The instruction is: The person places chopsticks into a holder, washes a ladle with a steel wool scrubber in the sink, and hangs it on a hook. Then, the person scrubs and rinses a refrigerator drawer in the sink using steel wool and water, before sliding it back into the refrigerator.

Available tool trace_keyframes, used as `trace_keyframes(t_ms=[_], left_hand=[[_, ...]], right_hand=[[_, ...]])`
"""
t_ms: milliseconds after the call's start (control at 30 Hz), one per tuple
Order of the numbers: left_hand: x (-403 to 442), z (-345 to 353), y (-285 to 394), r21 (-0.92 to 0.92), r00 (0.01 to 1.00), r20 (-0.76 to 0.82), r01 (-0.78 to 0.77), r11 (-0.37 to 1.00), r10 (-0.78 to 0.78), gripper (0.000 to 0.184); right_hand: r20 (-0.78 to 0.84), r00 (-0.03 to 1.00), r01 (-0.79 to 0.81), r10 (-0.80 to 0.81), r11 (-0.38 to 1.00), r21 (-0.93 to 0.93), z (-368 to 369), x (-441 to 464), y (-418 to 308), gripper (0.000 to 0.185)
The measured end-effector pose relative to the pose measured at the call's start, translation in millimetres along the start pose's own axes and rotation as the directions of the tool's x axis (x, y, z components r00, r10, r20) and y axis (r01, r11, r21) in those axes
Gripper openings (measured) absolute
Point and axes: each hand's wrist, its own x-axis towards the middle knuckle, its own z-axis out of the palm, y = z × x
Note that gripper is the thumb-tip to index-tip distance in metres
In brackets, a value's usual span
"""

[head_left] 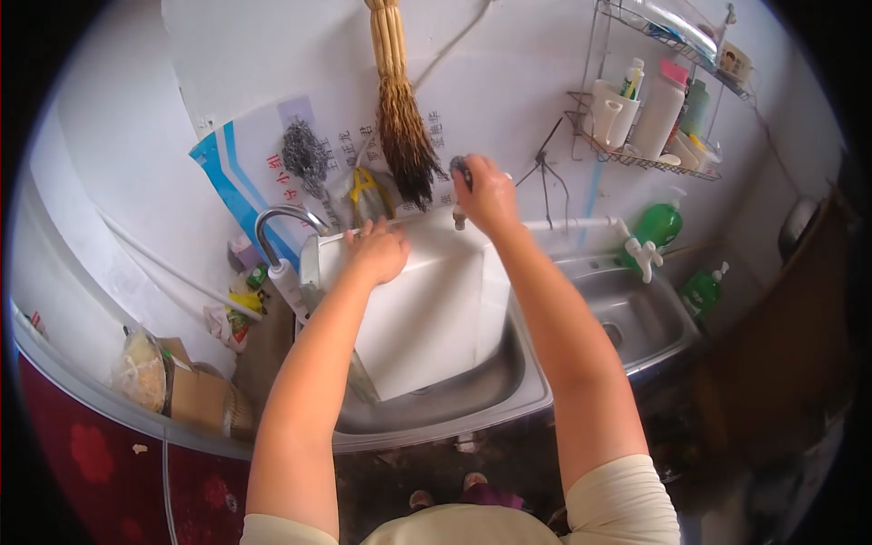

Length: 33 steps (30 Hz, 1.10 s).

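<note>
A large white box-like container stands tilted in the left basin of the steel sink. My left hand lies on its upper back edge, fingers spread. Higher up and to the right, my right hand is closed around a dark grey steel wool scrubber, close to the wall. Just left of that hand hangs a straw brush, bristles down. Below the scrubber is a tap; the curved chrome faucet rises left of the container.
Another steel wool clump and yellow-handled scissors hang on the wall. A wire rack holds bottles at upper right. Green pump bottles stand by the right basin and white tap. A cardboard box sits left.
</note>
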Motion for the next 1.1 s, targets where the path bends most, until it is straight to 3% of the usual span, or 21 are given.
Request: trace_keyframes(t_ms=[133, 233, 333, 433, 533, 567, 767, 967, 1100], left_hand=[[-4, -1, 1, -0.002, 0.995, -0.065, -0.073, 0.997, 0.073, 0.043], [13, 9, -17, -0.253, 0.906, -0.100, -0.424, 0.870, 0.412, 0.040], [16, 6, -12, -0.298, 0.911, -0.065, -0.408, 0.863, 0.408, 0.039], [17, -15, 18, -0.245, 0.965, 0.152, -0.171, 0.954, 0.212, 0.044], [-2, -8, 60, -0.071, 0.997, -0.039, -0.075, 0.995, 0.072, 0.050], [1, 0, 60, -0.073, 0.997, -0.023, -0.078, 0.994, 0.077, 0.062], [2, -3, 54, 0.031, 0.981, 0.071, -0.182, 0.983, 0.179, 0.091], [2, 0, 41, 0.061, 0.938, 0.113, -0.335, 0.940, 0.327, 0.098], [1, -1, 38, 0.044, 0.914, 0.047, -0.404, 0.914, 0.402, 0.096]], right_hand=[[-0.035, 0.997, 0.070, -0.067, 0.994, 0.083, -8, -2, 7, 0.017], [-0.050, 0.997, 0.062, -0.056, 0.989, 0.134, -4, -5, 10, 0.017], [-0.050, 0.998, 0.055, -0.049, 0.989, 0.138, -5, -6, 10, 0.018], [-0.044, 0.998, 0.050, -0.046, 0.994, 0.094, -8, -7, 4, 0.018], [-0.050, 0.998, 0.050, -0.046, 0.995, 0.082, -8, -9, 5, 0.018], [-0.055, 0.997, 0.052, -0.047, 0.995, 0.086, -7, -10, 6, 0.019], [-0.058, 0.998, 0.041, -0.036, 0.994, 0.098, -5, -14, 8, 0.023], [-0.080, 0.996, 0.049, -0.041, 0.995, 0.091, -3, -16, 9, 0.029], [-0.084, 0.996, 0.050, -0.041, 0.993, 0.103, -1, -17, 11, 0.029]])
